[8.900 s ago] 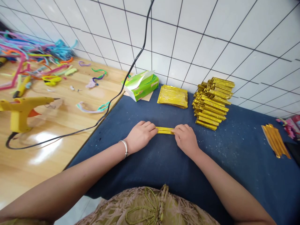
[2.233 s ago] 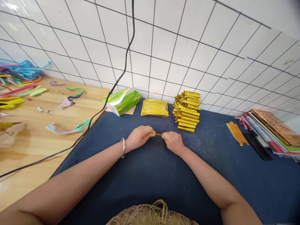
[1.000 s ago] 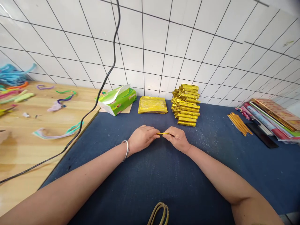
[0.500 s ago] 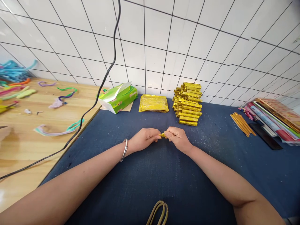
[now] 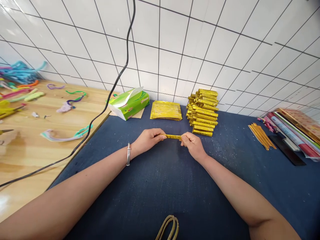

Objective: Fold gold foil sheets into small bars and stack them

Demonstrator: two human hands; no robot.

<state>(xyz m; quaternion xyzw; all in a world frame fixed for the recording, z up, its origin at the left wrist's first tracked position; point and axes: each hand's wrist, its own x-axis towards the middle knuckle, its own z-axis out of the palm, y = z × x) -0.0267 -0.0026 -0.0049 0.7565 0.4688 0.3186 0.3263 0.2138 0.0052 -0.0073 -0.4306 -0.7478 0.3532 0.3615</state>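
Between my two hands a narrow folded strip of gold foil paper [image 5: 173, 136] is stretched level above the dark blue cloth. My left hand [image 5: 148, 141], with a silver bangle on its wrist, pinches the strip's left end. At the other end my right hand [image 5: 193, 145] grips it in closed fingers. Just behind the hands lies a flat stack of gold foil paper sheets [image 5: 166, 110]. To its right rises a pile of folded gold paper strips [image 5: 203, 113], close to my right hand.
A green tissue pack [image 5: 131, 104] stands back left, near a black cable [image 5: 110, 95] crossing the view. Colourful pipe cleaners [image 5: 25, 73] lie on the wooden table [image 5: 25, 166]. Flat gold strips [image 5: 262, 136] and stacked books [image 5: 292, 133] are right; a looped cord [image 5: 170, 226] lies in front.
My hands have moved apart and slightly away from me, so a longer stretch of the gold strip shows between them. The camera view has shifted a little.
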